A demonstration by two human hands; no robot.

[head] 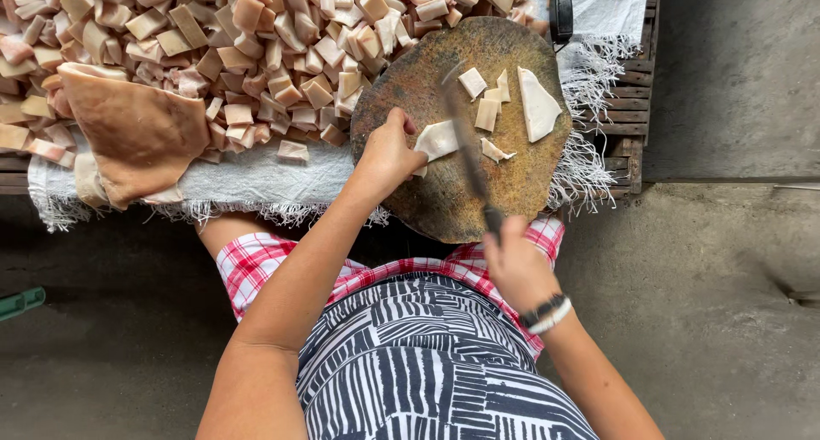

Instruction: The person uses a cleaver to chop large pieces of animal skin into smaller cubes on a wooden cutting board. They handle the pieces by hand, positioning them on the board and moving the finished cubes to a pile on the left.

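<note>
My left hand (389, 154) presses a pale strip of pork skin (439, 138) onto a round wooden chopping block (427, 196). My right hand (512, 265) grips the handle of a long knife (465, 145), whose blade lies across the block just right of the strip. Several cut pale pieces lie on the block, among them a larger curved slab (538, 105) and a small square (472, 82).
A big heap of cut skin cubes (222, 47) covers a white fringed cloth (256, 179) on a wooden pallet (628, 107). A large uncut skin sheet (137, 132) lies at the left. Bare concrete floor (726, 261) surrounds it; a green object (21, 302) sits far left.
</note>
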